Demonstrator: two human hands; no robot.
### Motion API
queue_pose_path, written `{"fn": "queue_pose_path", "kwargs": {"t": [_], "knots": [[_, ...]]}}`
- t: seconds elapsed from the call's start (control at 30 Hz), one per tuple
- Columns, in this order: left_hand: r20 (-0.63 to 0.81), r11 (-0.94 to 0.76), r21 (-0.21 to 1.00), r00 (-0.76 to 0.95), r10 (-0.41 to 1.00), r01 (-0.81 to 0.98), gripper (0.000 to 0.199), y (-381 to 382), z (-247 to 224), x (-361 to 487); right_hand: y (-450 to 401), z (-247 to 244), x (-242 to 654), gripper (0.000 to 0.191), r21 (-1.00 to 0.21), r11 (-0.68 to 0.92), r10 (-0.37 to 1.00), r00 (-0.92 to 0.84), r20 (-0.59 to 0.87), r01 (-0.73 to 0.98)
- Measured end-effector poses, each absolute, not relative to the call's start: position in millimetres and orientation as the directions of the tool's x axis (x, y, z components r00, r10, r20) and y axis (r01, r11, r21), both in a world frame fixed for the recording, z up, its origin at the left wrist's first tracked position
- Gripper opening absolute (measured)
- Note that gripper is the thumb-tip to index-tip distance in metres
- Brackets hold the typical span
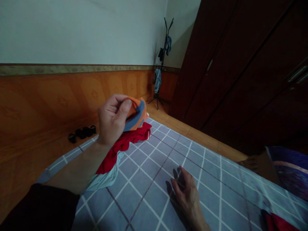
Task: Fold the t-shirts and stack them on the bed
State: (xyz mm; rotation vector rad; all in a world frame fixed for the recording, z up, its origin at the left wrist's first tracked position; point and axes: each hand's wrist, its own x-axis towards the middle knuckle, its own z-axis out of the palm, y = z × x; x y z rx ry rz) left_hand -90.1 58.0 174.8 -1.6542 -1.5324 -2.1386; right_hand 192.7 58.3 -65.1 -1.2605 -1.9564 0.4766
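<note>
My left hand (114,117) pinches an orange and blue cloth (138,115) between thumb and fingers, raised over the left part of the bed. Beneath it lies a crumpled red garment (117,149), on top of a light blue-green cloth (106,180). My right hand (186,191) hovers low over the grey checked bedsheet (154,173), its fingers apart and slightly curled, holding nothing.
A dark wardrobe (231,70) stands at the right. In the corner is a coat stand (165,51) with clothes on it. Black footwear (83,132) lies on the floor at the left. Another red and dark cloth (279,221) is at the lower right, below a blue-purple item (291,170).
</note>
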Motion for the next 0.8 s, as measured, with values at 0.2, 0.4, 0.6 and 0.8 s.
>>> {"fn": "queue_pose_path", "kwargs": {"t": [0.2, 0.4, 0.6, 0.8], "knots": [[0.329, -0.505, 0.829, 0.52, 0.788, 0.241, 0.017, -6, 122, 3, 52, -59, 191, 0.079, -0.782, 0.484, 0.873, -0.274, 0.403, 0.392], [0.202, -0.572, 0.746, 0.701, 0.684, 0.342, 0.02, -5, 74, -6, 49, -37, 190, 0.038, -0.784, 0.405, 0.898, -0.366, 0.244, 0.47], [0.451, -0.328, 0.35, 0.149, 0.88, 0.877, 0.037, 38, 44, -85, 46, -31, 176, 0.045, -0.685, 0.492, 0.858, -0.434, 0.276, 0.537], [0.408, -0.109, 0.341, -0.043, 0.912, 0.934, 0.061, 57, 15, -133, 23, 8, 174, 0.031, -0.952, 0.116, 0.891, -0.453, -0.025, 0.282]]}}
